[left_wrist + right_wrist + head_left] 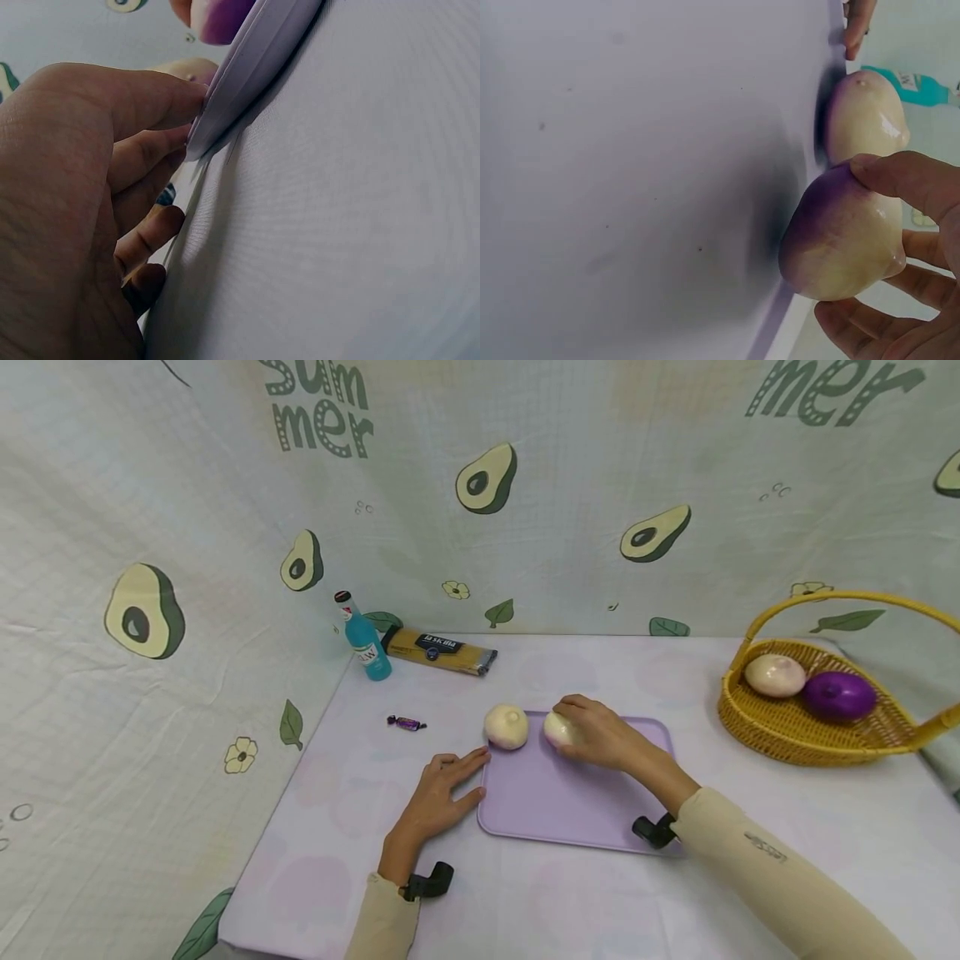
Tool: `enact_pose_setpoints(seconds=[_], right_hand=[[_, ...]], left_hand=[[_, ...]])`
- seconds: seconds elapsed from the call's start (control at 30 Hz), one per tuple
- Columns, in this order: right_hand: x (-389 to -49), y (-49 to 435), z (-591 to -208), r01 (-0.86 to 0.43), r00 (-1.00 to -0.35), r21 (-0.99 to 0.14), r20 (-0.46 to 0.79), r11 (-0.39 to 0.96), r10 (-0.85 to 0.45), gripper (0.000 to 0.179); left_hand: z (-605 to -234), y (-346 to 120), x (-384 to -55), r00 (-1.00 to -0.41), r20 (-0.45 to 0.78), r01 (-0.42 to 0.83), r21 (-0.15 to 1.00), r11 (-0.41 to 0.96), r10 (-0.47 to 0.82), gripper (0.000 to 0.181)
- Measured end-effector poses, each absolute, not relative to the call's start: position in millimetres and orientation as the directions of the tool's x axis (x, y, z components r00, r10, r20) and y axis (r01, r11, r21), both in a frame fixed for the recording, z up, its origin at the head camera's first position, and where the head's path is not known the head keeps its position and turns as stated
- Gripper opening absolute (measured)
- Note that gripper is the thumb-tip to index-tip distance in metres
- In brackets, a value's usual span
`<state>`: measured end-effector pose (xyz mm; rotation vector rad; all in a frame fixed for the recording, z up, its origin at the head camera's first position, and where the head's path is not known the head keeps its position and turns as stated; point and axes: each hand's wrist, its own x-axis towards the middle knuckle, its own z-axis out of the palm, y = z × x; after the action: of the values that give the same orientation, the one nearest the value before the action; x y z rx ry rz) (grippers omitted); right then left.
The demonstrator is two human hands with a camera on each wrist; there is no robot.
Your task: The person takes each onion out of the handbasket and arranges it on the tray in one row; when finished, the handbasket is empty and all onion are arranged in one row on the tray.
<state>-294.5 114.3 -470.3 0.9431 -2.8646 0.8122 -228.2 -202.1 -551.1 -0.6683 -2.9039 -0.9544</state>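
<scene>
My right hand grips a cream-and-purple turnip, thumb on one side and fingers round the other, over the far part of a lilac tray. A second turnip of the same colours sits at the tray's far left corner, and shows beside the held one in the right wrist view. At the tray's left edge, my left hand lies with fingers spread. Its thumb and index fingertip touch the rim, while the other fingers are relaxed in the left wrist view.
To the right stands a yellow wicker basket with a tall handle, holding a pale turnip-like vegetable and a purple one. A blue bottle, a pasta packet and a wrapped candy are at the back left.
</scene>
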Motion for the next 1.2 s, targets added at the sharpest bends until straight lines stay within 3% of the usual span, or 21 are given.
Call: enact_pose_setpoints(seconds=[1.2], right_hand=[[-310, 93, -476, -0.597, -0.793, -0.435, 0.196, 0.674, -0.577, 0.053]], left_hand=[[-550, -202, -230, -0.901, 0.161, 0.42, 0.559, 0.715, 0.403, 0.055]])
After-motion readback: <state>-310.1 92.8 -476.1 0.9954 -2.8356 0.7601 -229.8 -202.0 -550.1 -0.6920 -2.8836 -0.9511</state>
